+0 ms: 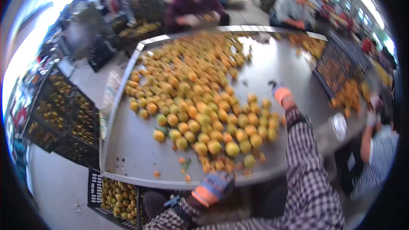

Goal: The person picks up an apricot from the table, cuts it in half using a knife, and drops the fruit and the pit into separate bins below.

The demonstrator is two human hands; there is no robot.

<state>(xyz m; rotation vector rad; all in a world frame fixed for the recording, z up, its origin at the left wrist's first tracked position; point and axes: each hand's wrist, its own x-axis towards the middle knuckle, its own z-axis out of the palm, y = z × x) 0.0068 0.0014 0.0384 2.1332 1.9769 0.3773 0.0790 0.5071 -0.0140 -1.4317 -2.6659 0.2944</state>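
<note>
A large heap of yellow-orange fruit [200,98] lies on a metal table [140,157]. Gloved in orange and blue, my right hand [283,93] reaches over the bare metal right of the heap, beside a small dark object [272,83] near its fingertips; whether it touches that object is unclear. My left hand [214,187], in a similar glove, rests at the table's front edge, just below small orange pieces [217,164]. Its fingers are blurred, and anything under them is hidden.
A black crate of fruit [119,198] sits below the front-left edge, with more crates [64,115] at left. A tilted crate [336,66] and a white cup-like item [339,126] are at right. Co-workers [196,4] stand or sit around.
</note>
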